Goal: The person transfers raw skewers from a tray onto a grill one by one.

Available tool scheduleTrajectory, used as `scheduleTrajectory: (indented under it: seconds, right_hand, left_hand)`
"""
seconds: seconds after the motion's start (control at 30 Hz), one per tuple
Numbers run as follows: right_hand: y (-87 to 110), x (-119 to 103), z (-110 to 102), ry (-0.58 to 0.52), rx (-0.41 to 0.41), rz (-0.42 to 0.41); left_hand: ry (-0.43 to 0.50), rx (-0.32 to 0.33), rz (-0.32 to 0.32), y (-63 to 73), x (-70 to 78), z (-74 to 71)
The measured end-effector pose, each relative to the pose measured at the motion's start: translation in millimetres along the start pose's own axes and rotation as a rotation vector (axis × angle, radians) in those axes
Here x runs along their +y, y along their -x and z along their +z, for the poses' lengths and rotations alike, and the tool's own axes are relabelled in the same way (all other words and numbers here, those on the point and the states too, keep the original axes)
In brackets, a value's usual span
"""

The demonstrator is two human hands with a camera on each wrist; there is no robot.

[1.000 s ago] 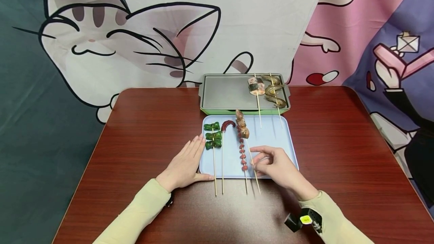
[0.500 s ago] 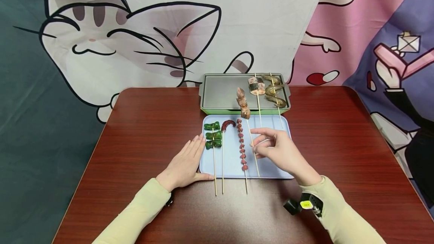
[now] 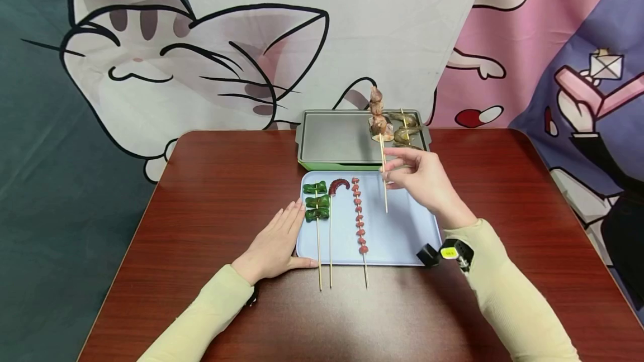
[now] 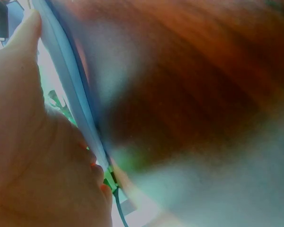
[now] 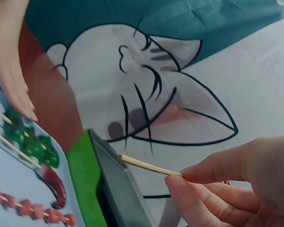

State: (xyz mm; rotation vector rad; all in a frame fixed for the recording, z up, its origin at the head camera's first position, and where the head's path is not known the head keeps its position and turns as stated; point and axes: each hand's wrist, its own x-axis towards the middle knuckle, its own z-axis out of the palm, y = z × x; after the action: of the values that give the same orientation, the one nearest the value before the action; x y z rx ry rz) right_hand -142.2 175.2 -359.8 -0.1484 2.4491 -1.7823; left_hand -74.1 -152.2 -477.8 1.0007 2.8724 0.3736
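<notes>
A cat backdrop [image 3: 136,88] fills the upper left behind a red-brown table [image 3: 226,172]. Near centre, the left hand [image 3: 271,244] lies against the tray [image 3: 402,228], fingers straight, thumb apart; pushing harder could shift tray and peppers [image 3: 316,201]. Upper right of centre, the meat [image 3: 377,110] overlaps the fish [image 3: 389,132] on the pan [image 3: 332,136]; dipping might knock the fish. The right hand [image 3: 420,180] pinches the meat's stick, thumb against fingers; a loose pinch could let it twist.

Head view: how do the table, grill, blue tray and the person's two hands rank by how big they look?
Largest to smallest:
1. Table
2. Blue tray
3. Grill
4. Left hand and right hand: they look too alike to rank.
</notes>
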Motion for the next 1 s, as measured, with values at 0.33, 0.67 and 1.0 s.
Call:
scheduleTrajectory:
  seconds: [0.33, 0.67, 1.0]
  right_hand:
    - [-40.1, 4, -1, -0.017, -0.016, 0.058]
    - [-65.9, 13, 11, 0.059, -0.069, 0.170]
    - [-70.3, 19, 22, 0.123, -0.089, 0.235]
  left_hand:
    - [-0.037, -0.002, -0.005, -0.1, -2.7, 2.5]
    - [-0.046, 0.001, -0.007, 0.2, -2.3, 3.8]
    - [-0.042, -0.013, -0.010, -0.2, 0.9, -0.5]
